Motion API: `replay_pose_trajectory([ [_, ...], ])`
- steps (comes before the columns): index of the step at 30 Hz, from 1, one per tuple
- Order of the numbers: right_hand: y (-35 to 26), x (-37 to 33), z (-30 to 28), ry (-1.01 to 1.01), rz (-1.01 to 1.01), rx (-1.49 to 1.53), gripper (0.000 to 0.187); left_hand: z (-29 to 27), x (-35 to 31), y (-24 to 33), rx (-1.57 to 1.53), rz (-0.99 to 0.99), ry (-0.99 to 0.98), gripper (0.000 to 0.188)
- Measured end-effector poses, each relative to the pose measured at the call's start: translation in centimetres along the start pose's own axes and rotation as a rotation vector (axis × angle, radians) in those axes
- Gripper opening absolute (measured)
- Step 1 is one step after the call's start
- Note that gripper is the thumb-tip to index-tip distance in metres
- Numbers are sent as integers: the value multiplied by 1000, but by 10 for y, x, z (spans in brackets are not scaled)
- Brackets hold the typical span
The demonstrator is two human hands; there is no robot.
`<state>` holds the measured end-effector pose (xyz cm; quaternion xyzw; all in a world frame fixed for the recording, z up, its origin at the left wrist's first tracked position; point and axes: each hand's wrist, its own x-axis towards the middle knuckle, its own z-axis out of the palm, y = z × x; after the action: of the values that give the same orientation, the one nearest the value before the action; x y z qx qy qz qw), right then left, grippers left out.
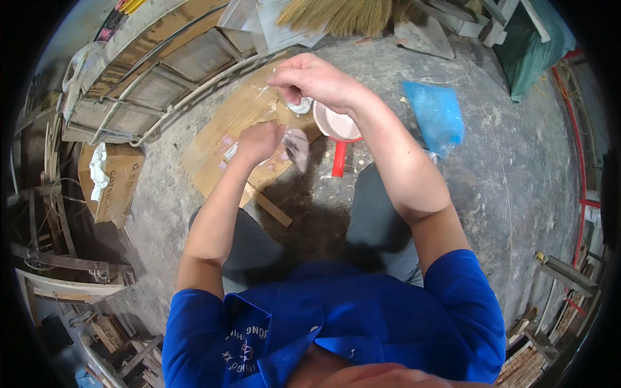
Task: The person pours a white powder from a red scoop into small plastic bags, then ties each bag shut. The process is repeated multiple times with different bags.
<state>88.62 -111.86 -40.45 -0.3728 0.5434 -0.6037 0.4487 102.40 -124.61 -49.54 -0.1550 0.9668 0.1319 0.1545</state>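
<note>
My left hand [261,141] is closed over a brown cardboard sheet [213,139] on the floor. From its fingers hangs a clear, thin piece, which looks like a plastic bag [297,147]. Farther forward, my right hand [315,81] is raised with its fingers pinched together; what they hold, if anything, is too small to make out. Just below it sits a small white round thing [300,106], partly covered by the hand. A red pan [339,157] with a pale inside stands beside my right wrist, its handle toward me. Pinkish scraps [226,141] lie near my left hand.
A blue plastic bag [435,116] lies on the grey floor at the right. A cardboard box [119,178] stands at the left, near a metal-framed rack [187,71]. A straw broom [343,14] is at the far side. A narrow cardboard strip [272,208] lies between my knees.
</note>
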Motion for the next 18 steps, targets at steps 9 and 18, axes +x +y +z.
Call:
replay_pose_trajectory([
  [9,3,-1,-15,33,-47,152,29,-21,-2,7,-94,197,254,29],
  [18,38,19,-44,-106,-99,774,22,-149,-40,48,-688,600,592,19],
])
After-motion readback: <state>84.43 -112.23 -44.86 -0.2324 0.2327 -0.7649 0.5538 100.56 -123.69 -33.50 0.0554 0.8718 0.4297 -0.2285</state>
